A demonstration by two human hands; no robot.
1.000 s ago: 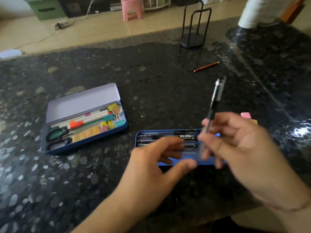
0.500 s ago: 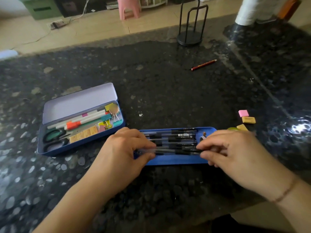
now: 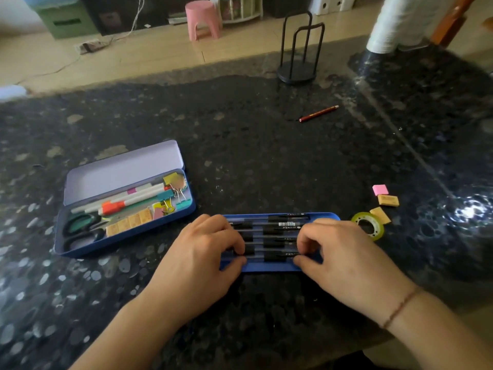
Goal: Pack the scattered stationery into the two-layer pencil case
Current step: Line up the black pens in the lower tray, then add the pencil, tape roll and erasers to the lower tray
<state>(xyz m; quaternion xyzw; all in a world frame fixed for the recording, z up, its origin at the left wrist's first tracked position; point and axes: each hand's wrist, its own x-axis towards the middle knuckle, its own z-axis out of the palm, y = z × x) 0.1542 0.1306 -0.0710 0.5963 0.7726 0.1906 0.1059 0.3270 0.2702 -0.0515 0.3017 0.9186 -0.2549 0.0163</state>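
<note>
A loose blue inner tray (image 3: 272, 268) lies in front of me with several black pens (image 3: 280, 235) side by side in it. My left hand (image 3: 202, 252) and my right hand (image 3: 344, 257) sit at its two ends. Each pinches the nearest black pen (image 3: 274, 256) between curled fingers and thumb, low against the tray's front rim. To the left the blue pencil case (image 3: 128, 243) stands open with its lilac lid (image 3: 122, 169) tipped back. It holds scissors, markers, binder clips and small erasers.
A red pencil (image 3: 318, 113) lies far back on the dark speckled table. A green tape roll (image 3: 368, 225), a pink eraser (image 3: 380, 189) and two yellow erasers (image 3: 388, 200) lie right of the tray. A black wire stand (image 3: 297, 68) sits at the far edge.
My right hand brought a black pen down from the air into the tray. Both hands then took its ends and lowered it to the front row.
</note>
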